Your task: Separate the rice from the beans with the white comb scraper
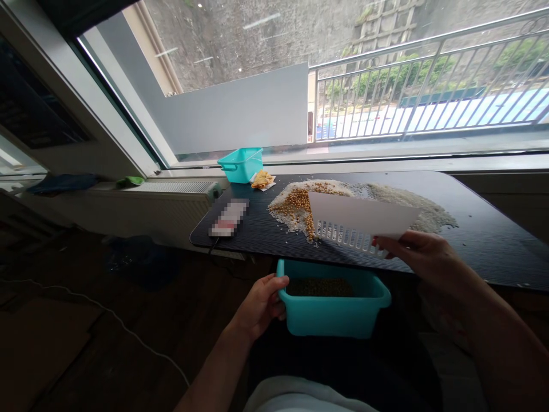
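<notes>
My left hand (261,304) grips the left rim of a teal plastic bin (334,315) held just below the near edge of the black table (493,240); the bin holds dark grains. My right hand (422,254) pinches the lower right corner of a white slotted scraper (360,220) that stands on the table. The scraper's left end touches a pile of yellow beans (298,203) mixed with white rice. A wider spread of white rice (412,203) lies behind the scraper.
A second teal bin (241,164) stands at the table's far left corner beside a small heap of yellow pieces on paper (262,180). A blurred flat object (229,219) lies on the table's left. A radiator (171,189) and a window with a railing are beyond.
</notes>
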The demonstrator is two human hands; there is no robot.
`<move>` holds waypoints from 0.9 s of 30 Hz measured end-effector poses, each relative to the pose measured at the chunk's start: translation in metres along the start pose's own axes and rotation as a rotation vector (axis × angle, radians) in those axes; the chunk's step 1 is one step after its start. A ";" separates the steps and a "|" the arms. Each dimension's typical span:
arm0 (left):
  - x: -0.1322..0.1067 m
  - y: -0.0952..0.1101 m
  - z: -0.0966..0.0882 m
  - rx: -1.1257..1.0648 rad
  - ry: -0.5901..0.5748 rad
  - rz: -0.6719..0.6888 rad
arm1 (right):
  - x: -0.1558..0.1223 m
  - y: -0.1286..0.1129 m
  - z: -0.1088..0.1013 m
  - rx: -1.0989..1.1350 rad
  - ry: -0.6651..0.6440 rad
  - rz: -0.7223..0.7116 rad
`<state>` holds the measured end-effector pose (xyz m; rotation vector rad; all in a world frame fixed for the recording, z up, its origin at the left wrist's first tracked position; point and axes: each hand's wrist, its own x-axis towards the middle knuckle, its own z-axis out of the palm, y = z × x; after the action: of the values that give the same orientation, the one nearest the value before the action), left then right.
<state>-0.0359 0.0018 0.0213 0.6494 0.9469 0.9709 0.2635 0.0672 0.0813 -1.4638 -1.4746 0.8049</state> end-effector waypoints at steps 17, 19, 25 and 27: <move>0.001 0.000 -0.001 0.000 -0.014 0.013 | -0.008 -0.001 0.007 0.048 -0.058 0.005; 0.000 0.000 -0.001 -0.001 -0.020 0.009 | -0.009 -0.003 0.006 0.069 -0.050 0.017; 0.000 0.000 0.000 -0.023 -0.015 0.006 | -0.010 -0.003 0.009 0.081 -0.061 0.024; 0.000 0.000 -0.001 -0.024 -0.016 0.005 | -0.010 -0.001 0.014 0.105 -0.101 0.033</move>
<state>-0.0366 0.0019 0.0212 0.6393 0.9186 0.9786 0.2498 0.0591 0.0750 -1.3895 -1.4633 0.9736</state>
